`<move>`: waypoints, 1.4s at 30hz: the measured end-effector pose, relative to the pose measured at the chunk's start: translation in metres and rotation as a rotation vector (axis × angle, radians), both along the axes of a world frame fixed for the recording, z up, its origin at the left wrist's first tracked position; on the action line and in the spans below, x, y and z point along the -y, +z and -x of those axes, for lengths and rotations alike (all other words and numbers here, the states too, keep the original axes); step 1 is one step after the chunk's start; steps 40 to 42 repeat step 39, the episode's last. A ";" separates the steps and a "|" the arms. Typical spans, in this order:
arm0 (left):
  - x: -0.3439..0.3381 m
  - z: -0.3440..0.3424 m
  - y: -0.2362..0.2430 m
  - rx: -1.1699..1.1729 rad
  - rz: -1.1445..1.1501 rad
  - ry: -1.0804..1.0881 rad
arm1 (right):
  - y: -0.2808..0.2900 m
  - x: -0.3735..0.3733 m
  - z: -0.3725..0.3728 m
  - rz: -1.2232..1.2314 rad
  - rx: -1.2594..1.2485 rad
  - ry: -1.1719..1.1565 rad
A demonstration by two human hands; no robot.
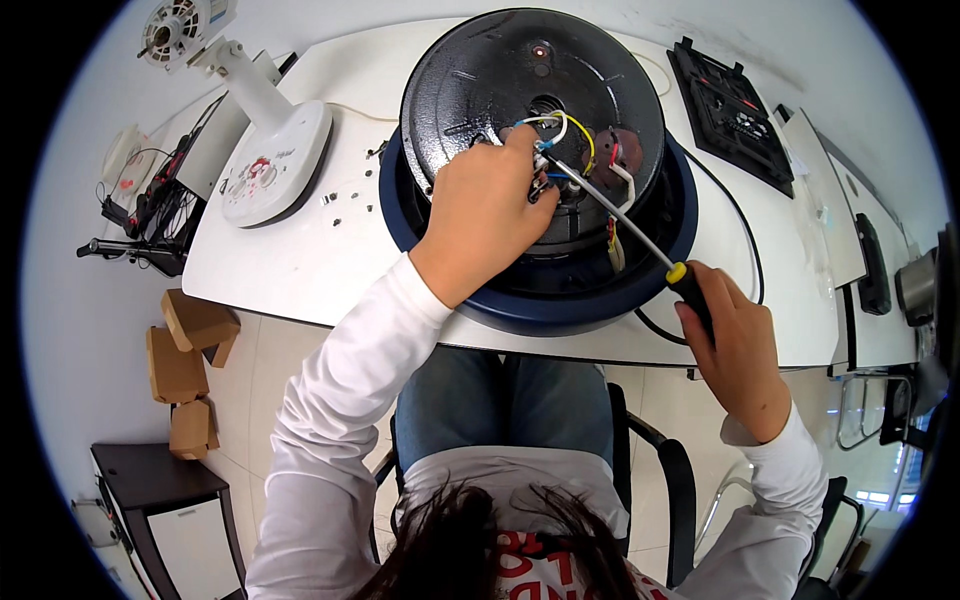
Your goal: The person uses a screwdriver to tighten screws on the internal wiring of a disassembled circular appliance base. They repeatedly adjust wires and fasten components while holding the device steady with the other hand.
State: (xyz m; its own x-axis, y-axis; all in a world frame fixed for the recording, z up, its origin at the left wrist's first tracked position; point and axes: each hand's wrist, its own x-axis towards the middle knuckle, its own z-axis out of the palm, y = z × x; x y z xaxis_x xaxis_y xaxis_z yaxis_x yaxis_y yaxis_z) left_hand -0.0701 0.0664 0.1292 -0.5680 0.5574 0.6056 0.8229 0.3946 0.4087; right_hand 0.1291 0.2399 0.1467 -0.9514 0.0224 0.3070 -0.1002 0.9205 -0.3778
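A black, glossy round metal appliance part (470, 75) leans tilted in a dark blue ring-shaped housing (560, 312). Near its middle, white, yellow, blue and red wires (562, 122) come together. My left hand (487, 205) is closed there, its fingertips pinching wires with blue sleeves; the hand hides part of the connection. In my right hand (735, 340) is a screwdriver (630, 230) with a black and yellow handle. Its long metal shaft slants up and left, and the tip reaches the wires beside my left fingertips.
Small screws and metal bits (337, 200) lie on the white table (330, 270), left of the housing. Beyond them stands a white fan stand (290, 130). An open black tool case (735, 125) lies at the back right. A black cable (757, 250) curves around the right side.
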 end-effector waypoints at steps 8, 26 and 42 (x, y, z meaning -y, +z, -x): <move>-0.001 -0.001 0.000 0.004 -0.046 0.023 | 0.023 -0.007 -0.006 0.961 0.393 -0.052; 0.002 -0.002 0.000 0.033 -0.078 0.008 | 0.037 0.002 0.004 0.876 0.461 -0.085; 0.003 -0.004 0.001 0.006 -0.045 0.048 | 0.024 -0.013 0.008 0.778 0.490 -0.046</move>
